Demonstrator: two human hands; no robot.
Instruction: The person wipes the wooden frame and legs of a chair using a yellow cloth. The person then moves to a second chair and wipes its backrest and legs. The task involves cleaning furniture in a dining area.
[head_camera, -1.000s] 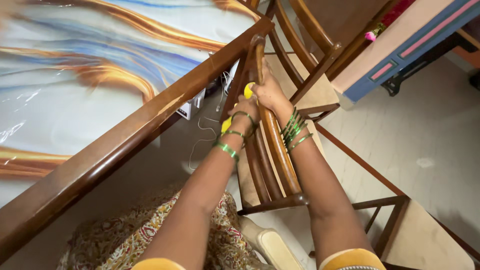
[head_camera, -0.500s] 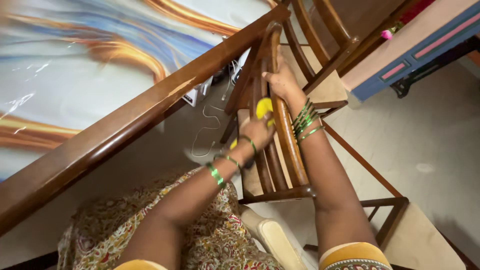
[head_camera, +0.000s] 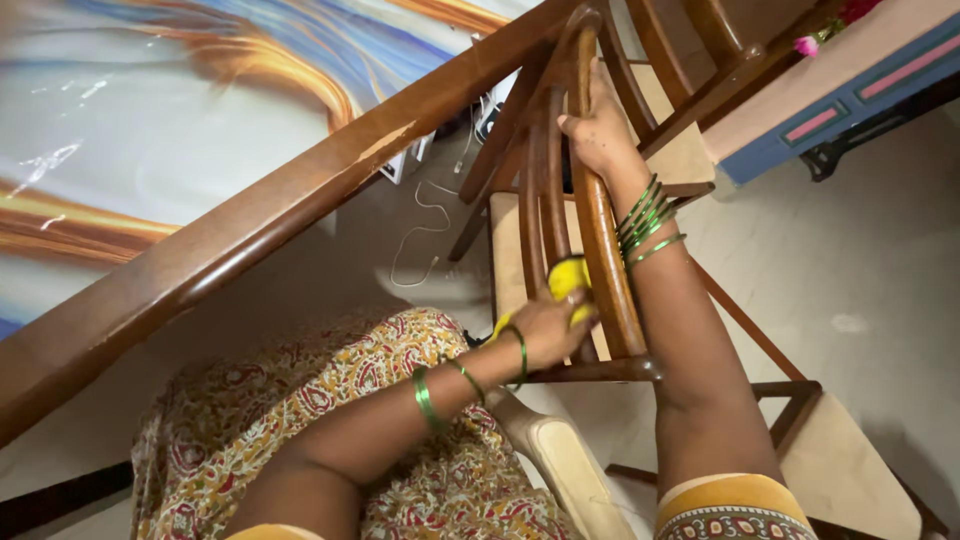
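**Hands on the chair back, yellow cloth low on the slats**

Our left hand (head_camera: 548, 328) is closed around a small yellow cloth (head_camera: 568, 281), pressing it against the vertical slats low on the back of a dark brown wooden chair (head_camera: 560, 150), just above the bottom crossbar. Part of the cloth bulges above the fingers and a bit of yellow shows below the wrist. Thin green bangles (head_camera: 470, 378) ring that wrist and forearm.

Our right hand (head_camera: 600, 130) is curled around the outer curved rail of the same chair back, near its top, fingers wrapped over the wood and gripping it. A stack of green bangles (head_camera: 645, 222) sits on that wrist, touching the rail's outer side.

We see the chair from above and behind, its pale cushioned seat (head_camera: 505, 250) showing between the slats. It stands pushed up near a long surface with a glossy brown wooden edge (head_camera: 250, 235) and a top printed in swirling orange, blue and white (head_camera: 150, 110). Beneath the surface, a thin white cable (head_camera: 420, 235) trails over the floor beside a small white box (head_camera: 408, 163).

Our lap is covered in patterned yellow and red fabric (head_camera: 330, 400). A second wooden chair (head_camera: 700, 60) stands beyond the first, and another pale seat (head_camera: 850, 470) lies at lower right. The pale tiled floor (head_camera: 850, 270) spreads to the right, under a piece of furniture with blue and pink trim (head_camera: 830, 95).
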